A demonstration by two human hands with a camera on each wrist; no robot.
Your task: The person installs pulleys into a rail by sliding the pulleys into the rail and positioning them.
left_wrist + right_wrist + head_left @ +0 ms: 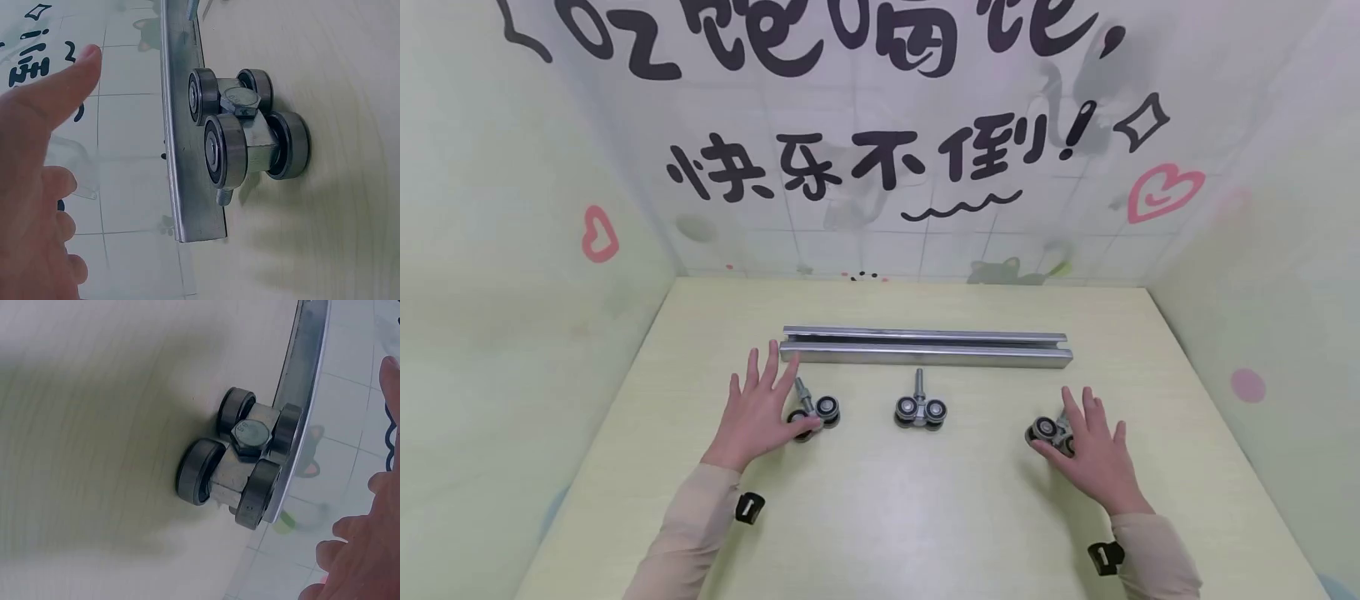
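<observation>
Three four-wheeled roller hangers with threaded bolts lie on the table. My left hand (758,423) is over the left roller hanger (827,407), fingers spread and nothing gripped. In the left wrist view that roller hanger (256,147) shows its bolt head and wheels, apart from the fingers. The right hand (1096,462) is spread over the right roller hanger (1043,429), partly covering it; the right wrist view shows this roller hanger (228,469) with no fingers round it. Between the hands lies the middle roller hanger (920,410), bolt pointing away.
Behind the roller hangers a slotted metal rail (925,356) lies crosswise on the pale table (880,517). A printed back wall (865,225) and side walls enclose the table. Each wrist carries a small black device.
</observation>
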